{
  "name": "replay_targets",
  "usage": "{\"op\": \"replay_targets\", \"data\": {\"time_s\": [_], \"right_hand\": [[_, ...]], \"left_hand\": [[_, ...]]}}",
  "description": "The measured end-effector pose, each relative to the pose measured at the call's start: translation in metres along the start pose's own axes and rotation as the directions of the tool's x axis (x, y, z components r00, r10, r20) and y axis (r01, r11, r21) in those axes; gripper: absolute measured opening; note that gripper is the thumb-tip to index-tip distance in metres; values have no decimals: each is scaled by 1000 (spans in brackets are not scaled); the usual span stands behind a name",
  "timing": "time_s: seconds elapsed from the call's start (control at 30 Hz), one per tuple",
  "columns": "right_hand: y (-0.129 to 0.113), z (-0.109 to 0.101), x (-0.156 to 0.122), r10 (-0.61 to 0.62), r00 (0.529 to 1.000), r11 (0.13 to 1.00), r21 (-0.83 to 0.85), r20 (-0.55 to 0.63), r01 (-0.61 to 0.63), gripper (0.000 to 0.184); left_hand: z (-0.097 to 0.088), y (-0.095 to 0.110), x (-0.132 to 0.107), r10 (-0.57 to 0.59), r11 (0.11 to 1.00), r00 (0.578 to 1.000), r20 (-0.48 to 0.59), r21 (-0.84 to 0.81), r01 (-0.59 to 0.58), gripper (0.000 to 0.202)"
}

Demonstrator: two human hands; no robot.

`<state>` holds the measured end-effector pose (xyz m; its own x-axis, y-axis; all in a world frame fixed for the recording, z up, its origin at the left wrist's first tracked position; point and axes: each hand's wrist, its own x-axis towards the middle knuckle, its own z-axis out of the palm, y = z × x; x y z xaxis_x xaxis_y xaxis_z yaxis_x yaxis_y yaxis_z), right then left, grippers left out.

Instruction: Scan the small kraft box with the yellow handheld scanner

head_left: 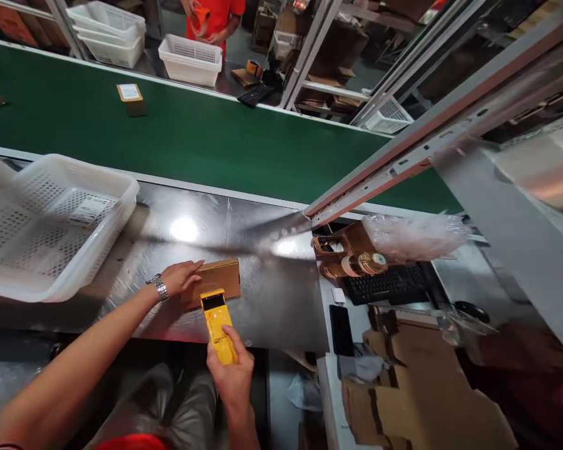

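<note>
A small brown cardboard box [220, 279] lies on the shiny metal table [263, 275] near its front edge. My left hand [179, 277], a metal watch on its wrist, rests on the box's left end with the fingers laid flat against it. My right hand [231, 375] is closed round a yellow handheld scanner [218, 325], whose dark head points at the box's near side, almost touching it.
A white perforated basket [51, 225] stands at the table's left. Beyond runs a green conveyor belt [206, 144] carrying a small labelled box [131, 99]. A person in red stands across it by more white baskets [190, 59]. At right: tape rolls [356, 265], keyboard [387, 284], phone [340, 329], flat cardboard [413, 387].
</note>
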<state>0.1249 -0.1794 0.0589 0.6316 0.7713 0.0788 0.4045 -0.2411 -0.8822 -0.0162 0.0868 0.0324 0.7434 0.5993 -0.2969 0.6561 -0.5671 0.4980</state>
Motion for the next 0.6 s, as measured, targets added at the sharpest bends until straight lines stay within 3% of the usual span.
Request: {"op": "replay_targets", "data": {"time_s": [0.13,0.23,0.33,0.43,0.6], "right_hand": [[20,16,7,91,992,991,88,88,-99,40],[18,26,15,149,979,980,110,139,-165,42],[9,28,18,197,967,969,120,162,-217,41],[2,29,22,209,965,969,101,156,-226,40],[8,21,12,188,971,977,72,145,-200,39]], "left_hand": [[12,-14,10,63,991,997,43,-124,-57,56],[29,-2,-4,3,1000,999,-49,16,-2,56],[53,21,-27,2,984,985,-171,175,28,81],[73,34,-40,22,986,991,-133,167,1,111],[81,26,-34,8,989,994,-110,149,8,116]]}}
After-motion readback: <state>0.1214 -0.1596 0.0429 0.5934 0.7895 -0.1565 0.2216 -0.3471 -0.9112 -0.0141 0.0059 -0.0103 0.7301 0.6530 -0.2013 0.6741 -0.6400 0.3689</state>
